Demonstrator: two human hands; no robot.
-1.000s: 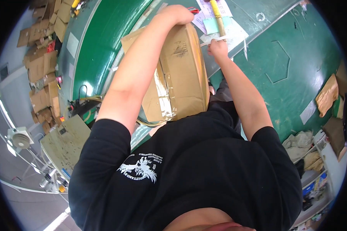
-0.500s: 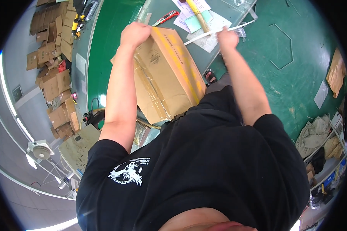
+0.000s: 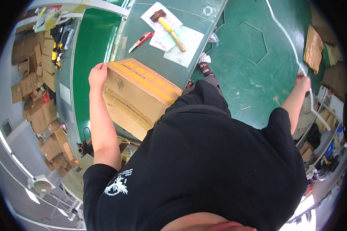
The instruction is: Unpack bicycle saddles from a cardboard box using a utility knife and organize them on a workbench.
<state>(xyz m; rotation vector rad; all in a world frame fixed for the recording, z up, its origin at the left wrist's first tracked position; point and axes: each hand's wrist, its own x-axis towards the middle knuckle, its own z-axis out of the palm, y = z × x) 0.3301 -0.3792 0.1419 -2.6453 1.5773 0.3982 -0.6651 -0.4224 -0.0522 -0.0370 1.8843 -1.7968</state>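
My left hand [image 3: 98,76] grips the far left corner of a brown cardboard box [image 3: 133,98] that leans close to my waist. Yellow bands and clear tape run along the box. Out to the right, my right hand [image 3: 303,83] is closed on a long white packing strap [image 3: 284,32], which curves away over the floor at one end and dangles below my fist at the other. Beyond the box, a red utility knife [image 3: 142,41] lies on the table beside a dark-headed mallet [image 3: 171,32] with a yellow and wooden handle, resting on papers [image 3: 189,48].
The grey-green table [image 3: 137,19] has its right edge beside my leg. Bent strap pieces [image 3: 266,40] lie on the green floor [image 3: 235,82]. Flattened cartons [image 3: 46,104] are stacked at the left; a loaded shelf [image 3: 327,142] and brown paper [image 3: 313,49] are at the right.
My right hand has swung far right, drawing the white strap off the box and table. My left hand stays on the box, which now lies nearer and further left in view.
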